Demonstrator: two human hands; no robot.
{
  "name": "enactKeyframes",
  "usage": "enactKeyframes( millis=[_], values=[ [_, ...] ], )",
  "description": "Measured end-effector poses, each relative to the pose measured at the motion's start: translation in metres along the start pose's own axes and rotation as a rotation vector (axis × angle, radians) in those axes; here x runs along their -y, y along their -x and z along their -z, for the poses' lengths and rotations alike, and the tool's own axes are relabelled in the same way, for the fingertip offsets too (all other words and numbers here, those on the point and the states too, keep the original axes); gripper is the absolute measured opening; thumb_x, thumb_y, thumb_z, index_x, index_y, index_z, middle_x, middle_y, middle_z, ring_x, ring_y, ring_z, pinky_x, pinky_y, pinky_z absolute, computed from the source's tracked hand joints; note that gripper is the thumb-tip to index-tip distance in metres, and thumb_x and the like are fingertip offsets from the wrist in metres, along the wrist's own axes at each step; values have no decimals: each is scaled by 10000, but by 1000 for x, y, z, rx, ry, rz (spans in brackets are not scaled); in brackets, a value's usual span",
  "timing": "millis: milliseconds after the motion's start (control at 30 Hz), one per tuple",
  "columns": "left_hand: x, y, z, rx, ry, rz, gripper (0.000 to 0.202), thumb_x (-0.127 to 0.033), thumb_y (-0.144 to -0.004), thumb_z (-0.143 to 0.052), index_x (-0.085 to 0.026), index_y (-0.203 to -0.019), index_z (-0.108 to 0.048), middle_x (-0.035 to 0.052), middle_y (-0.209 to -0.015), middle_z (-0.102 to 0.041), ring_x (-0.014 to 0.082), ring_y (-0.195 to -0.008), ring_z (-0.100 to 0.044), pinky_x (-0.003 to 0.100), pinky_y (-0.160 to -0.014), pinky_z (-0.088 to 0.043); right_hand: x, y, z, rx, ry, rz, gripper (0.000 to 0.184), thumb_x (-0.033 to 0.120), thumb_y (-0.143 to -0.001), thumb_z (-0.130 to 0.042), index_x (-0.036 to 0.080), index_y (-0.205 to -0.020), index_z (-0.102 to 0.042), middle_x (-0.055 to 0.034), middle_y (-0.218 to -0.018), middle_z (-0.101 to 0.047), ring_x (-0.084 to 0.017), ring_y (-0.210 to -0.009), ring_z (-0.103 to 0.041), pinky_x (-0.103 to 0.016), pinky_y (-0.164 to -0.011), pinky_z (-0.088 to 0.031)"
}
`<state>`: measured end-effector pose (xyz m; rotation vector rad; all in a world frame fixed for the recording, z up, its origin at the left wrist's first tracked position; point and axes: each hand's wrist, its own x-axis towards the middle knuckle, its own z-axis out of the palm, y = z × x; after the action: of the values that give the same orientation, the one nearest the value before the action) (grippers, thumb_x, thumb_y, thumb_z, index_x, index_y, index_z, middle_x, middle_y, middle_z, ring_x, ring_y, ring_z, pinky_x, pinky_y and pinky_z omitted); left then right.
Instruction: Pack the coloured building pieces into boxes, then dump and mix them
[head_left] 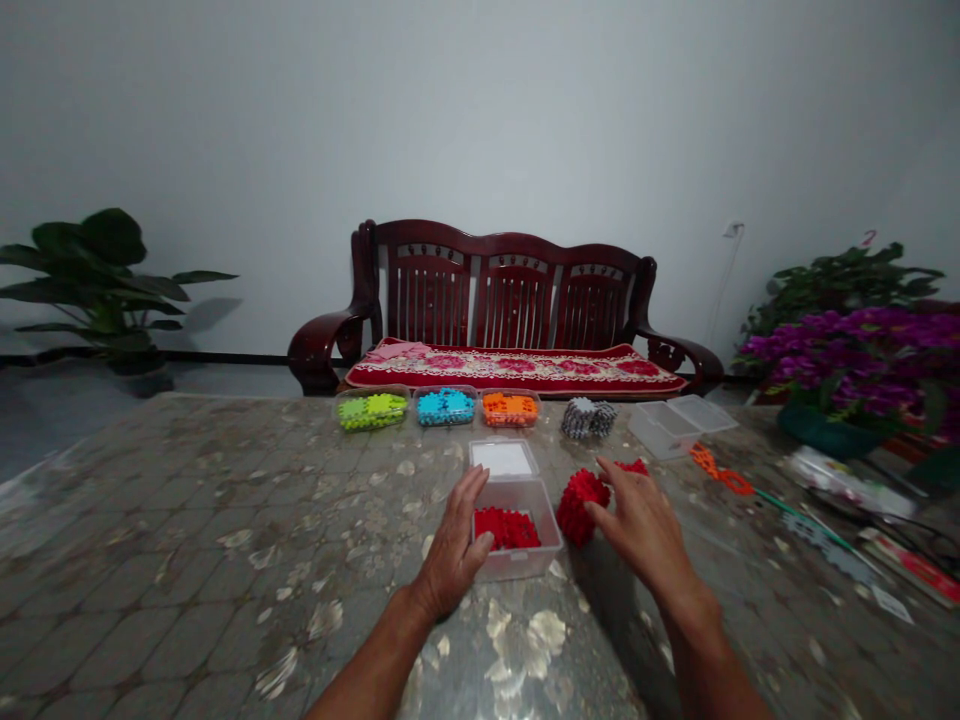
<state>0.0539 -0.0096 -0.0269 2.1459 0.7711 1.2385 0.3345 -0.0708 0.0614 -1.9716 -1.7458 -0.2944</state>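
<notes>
patterned table (187,520) below you: your left hand (452,545), loosely open and empty, is at the box (517,568)'s left side; light pressure should steady it. red pieces (508,528) lie inside. just right, your right hand (646,518) has parted fingers at the red stack (577,508), grip unclear; pinch squarely.

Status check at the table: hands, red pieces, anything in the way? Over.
Left hand at clear box; right hand at red stack. More red pieces inside box. Lid open; nothing seen blocking.
</notes>
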Motion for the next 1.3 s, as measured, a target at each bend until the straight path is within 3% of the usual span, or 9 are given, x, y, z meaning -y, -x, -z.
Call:
enactKeyframes(
  millis=[133,300,500,600,767,900,1067,1200,1300],
  values=[
    [-1,0,0,-6,10,1,645,-339,-1002,-418,-252,-1615,-239,127,-1669,-262,331,-1552,-230,572,-1262,-209,-2,-1,1,-5,-23,-12,590,317,-832,-614,186,-1405,-565,-129,-1136,-733,-330,-1094,-638,-476,-955,-483],
    [-2,0,1,-1,4,4,647,-336,-1001,-420,-246,-1615,-237,127,-1668,-266,323,-1549,-237,568,-1266,-204,11,-2,8,-27,-204,9,635,329,-819,-626,229,-1439,-532,-91,-1137,-725,-292,-1067,-640,-462,-974,-490],
    [-2,-1,1,-4,0,6,633,-367,-1022,-406,-254,-1617,-220,126,-1676,-243,319,-1559,-214,558,-1267,-207,51,-1,7,146,-428,155,670,225,-802,-639,261,-1461,-525,-84,-1182,-716,-264,-1056,-654,-432,-944,-535],
    [-2,-2,1,-10,2,3,639,-375,-1024,-409,-253,-1618,-209,129,-1675,-242,321,-1557,-217,560,-1267,-202,68,-3,3,253,-456,226,684,160,-780,-646,243,-1451,-545,-98,-1224,-709,-276,-1129,-633,-445,-1000,-518],
    [-1,-2,0,-9,-6,-13,646,-389,-1025,-422,-263,-1618,-200,127,-1672,-247,321,-1551,-232,560,-1260,-220,80,-7,-2,402,-517,292,630,124,-748,-648,248,-1365,-635,-101,-1284,-705,-285,-1197,-620,-459,-1061,-485],
    [-2,-1,0,-11,-12,-18,639,-404,-1032,-412,-271,-1619,-198,121,-1669,-258,315,-1551,-233,549,-1260,-223,70,-10,-3,396,-635,198,502,188,-768,-641,233,-1264,-704,-97,-1212,-741,-275,-1146,-658,-455,-1020,-514],
    [-1,-1,-1,-4,-16,-15,632,-400,-1034,-396,-260,-1618,-198,124,-1667,-258,312,-1552,-225,544,-1262,-217,39,-17,-3,173,-633,-6,389,280,-833,-543,217,-1161,-744,-88,-1132,-767,-261,-1061,-695,-445,-973,-529],
    [0,0,-1,-8,-15,-10,634,-409,-1032,-401,-257,-1616,-205,126,-1667,-255,313,-1547,-237,543,-1261,-219,14,-20,3,21,-365,-106,429,370,-849,-553,207,-1205,-729,-98,-1168,-752,-278,-1127,-650,-443,-1017,-486],
    [1,-1,-1,-10,-6,-7,634,-430,-1033,-393,-259,-1616,-211,123,-1668,-254,316,-1546,-237,542,-1261,-219,8,-16,10,66,-138,-148,532,407,-840,-594,198,-1323,-668,-112,-1219,-730,-308,-1149,-624,-448,-1004,-476]
  ],
)
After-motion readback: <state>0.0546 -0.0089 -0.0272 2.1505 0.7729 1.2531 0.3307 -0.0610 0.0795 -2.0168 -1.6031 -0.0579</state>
